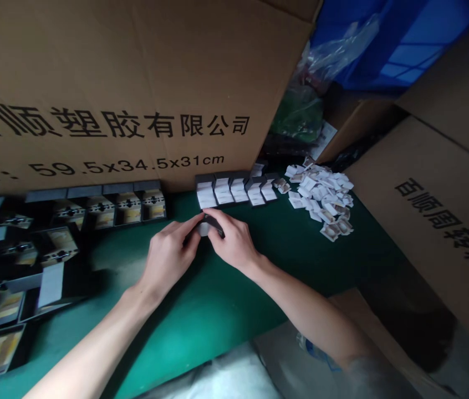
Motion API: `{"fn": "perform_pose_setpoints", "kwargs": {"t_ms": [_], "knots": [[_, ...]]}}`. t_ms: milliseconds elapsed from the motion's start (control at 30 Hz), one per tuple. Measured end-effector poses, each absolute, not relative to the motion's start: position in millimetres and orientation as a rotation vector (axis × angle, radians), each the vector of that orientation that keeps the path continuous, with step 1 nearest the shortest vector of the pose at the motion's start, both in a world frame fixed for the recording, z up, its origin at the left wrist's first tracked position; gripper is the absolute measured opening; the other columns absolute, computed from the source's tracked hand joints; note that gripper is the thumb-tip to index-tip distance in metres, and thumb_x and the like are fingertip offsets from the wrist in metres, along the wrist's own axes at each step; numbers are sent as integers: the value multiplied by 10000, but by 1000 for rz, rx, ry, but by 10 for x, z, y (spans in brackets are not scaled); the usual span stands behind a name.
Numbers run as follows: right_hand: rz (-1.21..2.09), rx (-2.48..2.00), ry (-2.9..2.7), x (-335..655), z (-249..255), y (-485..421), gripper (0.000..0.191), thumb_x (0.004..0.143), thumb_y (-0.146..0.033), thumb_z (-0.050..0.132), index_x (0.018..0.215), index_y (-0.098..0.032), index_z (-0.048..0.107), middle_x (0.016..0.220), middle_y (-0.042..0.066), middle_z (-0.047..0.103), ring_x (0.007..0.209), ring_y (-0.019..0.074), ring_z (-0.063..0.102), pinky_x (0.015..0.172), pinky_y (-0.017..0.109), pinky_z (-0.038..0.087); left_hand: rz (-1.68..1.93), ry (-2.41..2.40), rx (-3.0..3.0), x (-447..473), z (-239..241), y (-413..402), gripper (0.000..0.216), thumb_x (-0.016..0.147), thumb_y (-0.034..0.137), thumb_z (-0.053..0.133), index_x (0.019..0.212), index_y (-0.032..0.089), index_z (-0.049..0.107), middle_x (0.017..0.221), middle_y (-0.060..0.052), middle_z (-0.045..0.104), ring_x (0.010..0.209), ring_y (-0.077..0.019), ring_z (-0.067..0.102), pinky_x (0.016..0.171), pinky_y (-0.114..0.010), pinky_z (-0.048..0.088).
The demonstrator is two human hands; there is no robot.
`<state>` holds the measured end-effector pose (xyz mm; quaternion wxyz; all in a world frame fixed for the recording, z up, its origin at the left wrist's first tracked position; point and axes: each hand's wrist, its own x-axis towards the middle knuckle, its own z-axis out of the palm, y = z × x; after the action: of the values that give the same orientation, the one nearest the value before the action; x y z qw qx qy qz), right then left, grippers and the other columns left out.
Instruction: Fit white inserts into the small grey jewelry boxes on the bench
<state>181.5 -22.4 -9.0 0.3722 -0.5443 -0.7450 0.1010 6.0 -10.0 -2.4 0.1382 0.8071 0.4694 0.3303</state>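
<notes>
A carton (134, 66) with printed characters stands at the back of the green surface (172, 338). In front of its left part, open dark boxes (52, 284) with yellowish insides sit in rows and clusters. Farther along in front of it, the left hand (171, 244) is closed in a pinch, thumb and fingers on one side of a small dark piece (204, 229) with a pale face. The right hand (234, 238) pinches the other side, its fingers equally closed. Just in front of the carton's right end stands a row of white-lined boxes (239, 194). Right of the carton lie a heap of white inserts (321, 191), a plastic bag (299, 116), a blue bin (359, 69) and another printed box (438, 183).
</notes>
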Motion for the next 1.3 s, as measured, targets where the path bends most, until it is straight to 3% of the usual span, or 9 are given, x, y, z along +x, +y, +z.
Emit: {"fn": "perform_pose_setpoints", "kwargs": {"t_ms": [400,633,833,1300], "knots": [[294,-1437,-1907,1792,-52,-257,358,949,-146,484,1270,-242,611,1174,43,761,1028,225,750,903,350,620,944,1441,2318,80,22,-108,376,960,269,492,1232,233,749,882,-51,782,759,-227,729,677,-296,518],[294,-1398,-1907,1813,-93,-224,415,924,-138,521,1311,-263,604,1230,33,741,1083,206,729,963,331,600,910,1408,2309,69,2,-97,400,944,272,514,1286,231,717,957,-58,798,819,-240,749,698,-298,545],[309,-1315,-1917,1819,-131,-212,484,894,-81,497,1346,-225,588,1269,64,715,1139,206,700,997,336,585,944,1364,2295,80,-21,-94,433,910,230,534,1311,212,694,1165,-62,792,970,-258,768,787,-294,580],[341,-1269,-1909,1817,-151,-218,491,908,-71,488,1363,-238,567,1268,66,694,1165,200,669,1029,353,569,947,1368,2263,84,3,-99,368,934,222,517,1254,226,698,1154,-62,791,966,-243,766,828,-296,588]]}}
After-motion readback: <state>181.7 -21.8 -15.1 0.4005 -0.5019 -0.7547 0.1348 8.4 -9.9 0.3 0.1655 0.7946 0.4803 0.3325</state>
